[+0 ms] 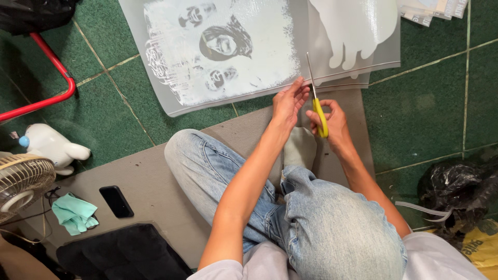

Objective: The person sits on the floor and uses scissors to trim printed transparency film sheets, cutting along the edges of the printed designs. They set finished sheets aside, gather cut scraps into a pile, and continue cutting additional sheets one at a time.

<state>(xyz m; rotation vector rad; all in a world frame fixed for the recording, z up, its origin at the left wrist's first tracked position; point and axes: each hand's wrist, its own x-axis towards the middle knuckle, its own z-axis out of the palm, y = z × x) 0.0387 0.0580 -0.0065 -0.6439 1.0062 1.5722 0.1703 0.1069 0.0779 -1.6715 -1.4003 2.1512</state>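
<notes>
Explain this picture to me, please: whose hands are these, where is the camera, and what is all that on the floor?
The single picture comes from a camera worn on a person's head, looking down at their own bare hands. No machine is involved. The person sits cross-legged in jeans on a grey mat over a green tiled floor. The right hand holds yellow-handled scissors, blades pointing away into a large translucent printed sheet. The left hand pinches the sheet's near edge beside the blades. On the mat lie a black phone and a crumpled green cloth. Farther left stand a white toy figure and part of a fan. A black plastic bag sits at right.
</notes>
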